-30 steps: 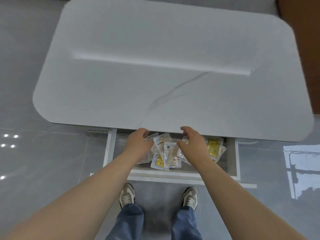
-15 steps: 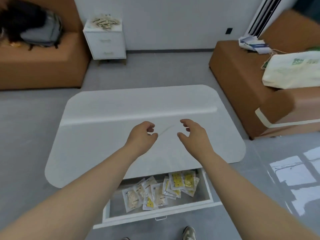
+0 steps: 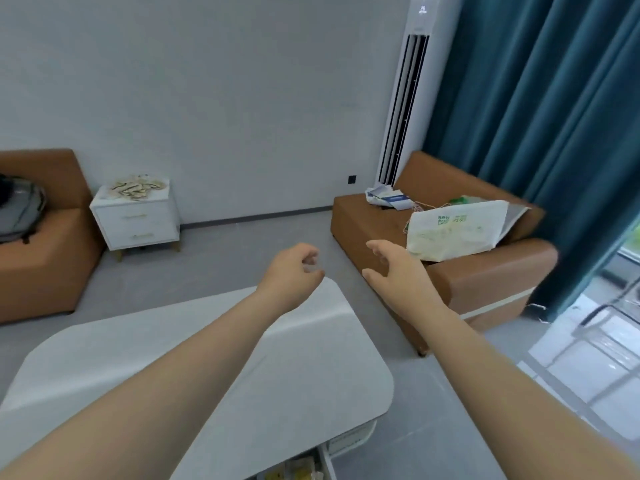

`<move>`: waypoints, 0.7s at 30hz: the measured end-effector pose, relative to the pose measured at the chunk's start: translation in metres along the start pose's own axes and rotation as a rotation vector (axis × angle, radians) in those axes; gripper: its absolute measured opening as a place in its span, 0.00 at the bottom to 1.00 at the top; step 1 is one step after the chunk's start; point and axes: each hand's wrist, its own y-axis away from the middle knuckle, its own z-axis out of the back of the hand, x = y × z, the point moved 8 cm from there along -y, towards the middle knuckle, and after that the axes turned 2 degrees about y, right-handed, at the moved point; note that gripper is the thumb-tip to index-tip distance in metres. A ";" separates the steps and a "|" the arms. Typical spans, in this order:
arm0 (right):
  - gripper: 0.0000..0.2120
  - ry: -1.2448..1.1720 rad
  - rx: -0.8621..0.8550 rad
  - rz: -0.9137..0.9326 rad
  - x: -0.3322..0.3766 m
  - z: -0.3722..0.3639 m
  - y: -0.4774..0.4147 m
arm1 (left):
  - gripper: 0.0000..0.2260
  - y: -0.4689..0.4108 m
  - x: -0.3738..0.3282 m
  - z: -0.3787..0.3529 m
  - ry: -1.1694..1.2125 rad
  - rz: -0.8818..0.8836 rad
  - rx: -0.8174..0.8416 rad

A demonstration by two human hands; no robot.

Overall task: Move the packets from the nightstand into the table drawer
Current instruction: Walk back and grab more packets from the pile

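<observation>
A heap of packets (image 3: 138, 187) lies on top of the white two-drawer nightstand (image 3: 138, 223) against the far wall at the left. The white table (image 3: 311, 375) is below me, and at the bottom edge its pulled-out drawer (image 3: 325, 462) shows a few yellow packets (image 3: 294, 471). My left hand (image 3: 292, 275) hangs in the air over the table's far corner with loosely curled fingers and holds nothing. My right hand (image 3: 394, 268) is raised beside it, fingers spread and relaxed, also holding nothing.
A brown sofa (image 3: 450, 265) at the right carries a white bag (image 3: 457, 233) and papers (image 3: 386, 199). Another brown seat (image 3: 38, 258) with a grey backpack (image 3: 17, 209) is at the left. A tall white air conditioner (image 3: 408, 95) and teal curtains (image 3: 547, 133) stand behind.
Both hands left the drawer, where the packets stayed, and rose. The view swung up from the drawer and tabletop to the room, and the nightstand came into sight.
</observation>
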 end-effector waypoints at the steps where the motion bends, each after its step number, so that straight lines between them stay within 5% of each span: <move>1: 0.24 0.010 -0.021 0.004 -0.010 0.022 -0.004 | 0.16 -0.007 -0.022 -0.010 0.006 -0.027 -0.001; 11: 0.23 0.089 -0.186 0.013 -0.092 0.188 -0.019 | 0.15 -0.062 -0.196 -0.096 0.046 -0.261 0.032; 21: 0.23 0.186 -0.240 -0.054 -0.191 0.248 -0.083 | 0.18 -0.149 -0.266 -0.194 0.043 -0.376 0.127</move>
